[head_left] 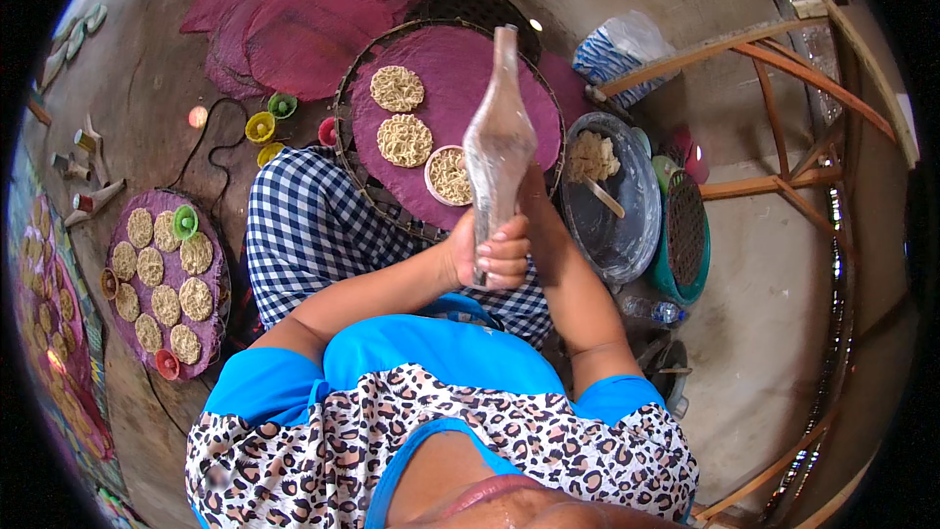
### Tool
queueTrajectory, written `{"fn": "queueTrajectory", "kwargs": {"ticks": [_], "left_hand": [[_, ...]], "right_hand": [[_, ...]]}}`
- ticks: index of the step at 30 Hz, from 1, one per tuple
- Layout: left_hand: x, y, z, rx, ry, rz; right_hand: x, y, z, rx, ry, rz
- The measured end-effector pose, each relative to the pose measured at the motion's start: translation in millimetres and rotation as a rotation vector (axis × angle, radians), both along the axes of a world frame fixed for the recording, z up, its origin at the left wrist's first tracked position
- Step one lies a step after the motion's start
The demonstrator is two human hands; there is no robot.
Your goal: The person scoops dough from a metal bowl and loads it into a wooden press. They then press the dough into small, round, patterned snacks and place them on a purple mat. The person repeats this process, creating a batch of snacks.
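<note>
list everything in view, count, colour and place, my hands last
large tray: 1, purple-covered, ahead
noodle discs: 3, cream, on it
long tool: 1, brown, above it
smaller tray: 1, purple-covered, left
more discs: about 10, cream, on smaller tray
far mat: 1, purple, left edge
round pieces: several, multicoloured, left
sheets: several, purple, top
basin: 1, grey, right
dough: 1, cream, in basin
tub: 1, teal, beside basin
bag: 1, blue-white, upper right
bottle: 1, clear, below basin
wooden frame: 1, brown, right
checked cloth: 1, blue-white, centre
left hand: 1, gripping tool
right hand: 1, mostly behind tool
</note>
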State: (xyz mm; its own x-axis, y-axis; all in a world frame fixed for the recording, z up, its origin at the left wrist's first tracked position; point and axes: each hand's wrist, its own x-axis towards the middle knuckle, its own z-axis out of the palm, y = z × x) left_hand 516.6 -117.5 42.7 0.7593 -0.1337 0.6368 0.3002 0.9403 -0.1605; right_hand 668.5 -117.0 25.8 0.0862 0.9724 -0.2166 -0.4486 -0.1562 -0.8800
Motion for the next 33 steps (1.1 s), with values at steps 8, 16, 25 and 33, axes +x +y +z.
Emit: {"fn": "queueTrajectory", "kwargs": {"ticks": [8,16,25,33], "left_hand": [[-38.1,81.2,-16.4,0.174,0.110,0.423],[-111.2,167.2,-17.5,0.385,0.300,0.968],[-125.2,170.1,-12.5,0.241,0.201,0.969],[-125.4,164.6,-10.6,0.256,0.203,0.945]], "right_hand": [[-30.1,-7.6,-9.8,0.144,-0.692,-0.347],[-32.8,-21.8,-3.3,0.286,-1.286,-0.499],[-31.8,-27.4,19.3,0.449,-1.695,-0.461],[-46.2,-44.9,13.2,0.445,-1.694,-0.400]]}}
